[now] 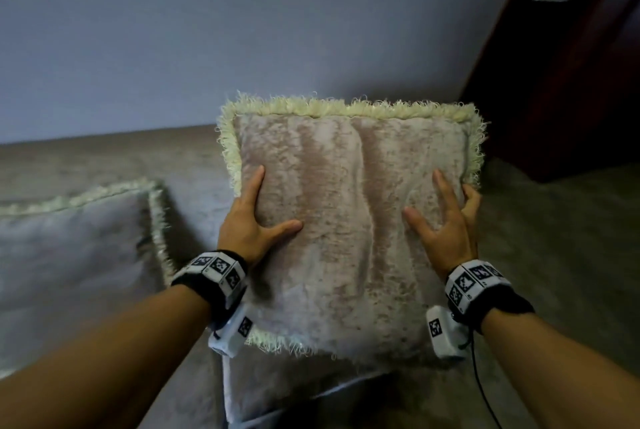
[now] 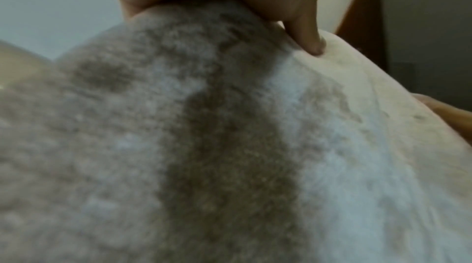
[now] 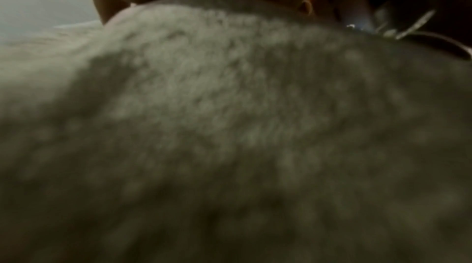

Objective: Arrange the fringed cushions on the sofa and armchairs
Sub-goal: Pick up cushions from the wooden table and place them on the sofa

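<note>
A beige velvet fringed cushion point(image 1: 346, 220) with a pale yellow fringe stands upright on the sofa, and I hold it by both sides. My left hand point(image 1: 270, 203) grips its left edge, thumb and forefinger spread on the front face, the other fingers hidden behind. My right hand point(image 1: 427, 200) grips the right edge the same way, with outer fingers curling round the fringe. The cushion's pile point(image 2: 230, 146) fills the left wrist view, a finger point(image 2: 310, 35) pressing into it. It also fills the dim right wrist view as blurred cushion fabric point(image 3: 230, 126).
A second fringed cushion point(image 1: 69, 248) leans against the sofa back point(image 1: 104, 158) at the left. The sofa arm point(image 1: 554, 238) rises at the right, below a dark wooden panel point(image 1: 571, 65). A grey wall point(image 1: 242, 30) stands behind. The seat cushion point(image 1: 277, 394) lies below the held cushion.
</note>
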Demonstrator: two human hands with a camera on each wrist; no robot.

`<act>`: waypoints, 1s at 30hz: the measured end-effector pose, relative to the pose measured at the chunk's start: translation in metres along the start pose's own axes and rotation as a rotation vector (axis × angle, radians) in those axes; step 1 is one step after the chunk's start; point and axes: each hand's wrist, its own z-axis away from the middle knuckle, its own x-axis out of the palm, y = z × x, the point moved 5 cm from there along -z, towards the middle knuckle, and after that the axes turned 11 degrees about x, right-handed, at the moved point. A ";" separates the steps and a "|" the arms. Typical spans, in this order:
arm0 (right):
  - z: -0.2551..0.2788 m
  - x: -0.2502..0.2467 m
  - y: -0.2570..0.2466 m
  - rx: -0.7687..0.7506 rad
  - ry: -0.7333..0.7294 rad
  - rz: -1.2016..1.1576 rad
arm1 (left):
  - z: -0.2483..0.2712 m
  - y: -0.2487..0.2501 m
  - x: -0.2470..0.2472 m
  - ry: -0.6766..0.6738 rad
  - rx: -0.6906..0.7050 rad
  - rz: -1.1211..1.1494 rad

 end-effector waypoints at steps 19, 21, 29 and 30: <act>-0.143 0.336 0.072 0.124 -0.433 0.079 | -0.096 -0.295 0.021 0.135 -0.341 -0.012; -0.150 0.364 0.086 0.162 -0.462 0.073 | -0.101 -0.327 0.030 0.129 -0.389 0.000; -0.171 0.442 0.127 0.172 -0.496 0.161 | -0.113 -0.405 0.061 0.108 -0.381 0.012; -0.173 0.448 0.132 0.180 -0.504 0.176 | -0.112 -0.412 0.065 0.102 -0.388 0.018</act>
